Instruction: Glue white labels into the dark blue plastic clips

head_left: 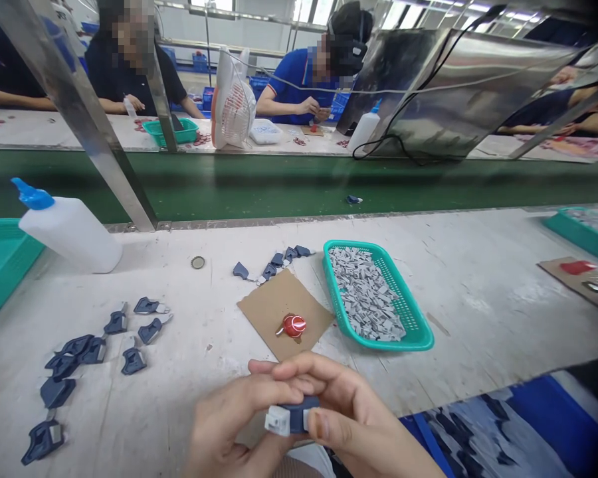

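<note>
Near the bottom centre, a dark blue plastic part [303, 415] with a pale clear end piece is held between both hands. My left hand [244, 418] has its fingers closed around the part's left side. On the right side, my right hand [349, 415] pinches it, its thumb pressed on the front. Just beyond the hands lies a brown cardboard square [266, 305] with a glossy red blob [294, 325] on it. Right of the cardboard, a green basket [421, 332] holds many small grey pieces [363, 292].
Several dark blue parts [57, 393] lie at left, others [278, 259] behind the cardboard. A white bottle [74, 232] stands by a green tray [4, 265]. A blue bin [568, 425] is at lower right. Across the green belt [259, 192], people work at another table.
</note>
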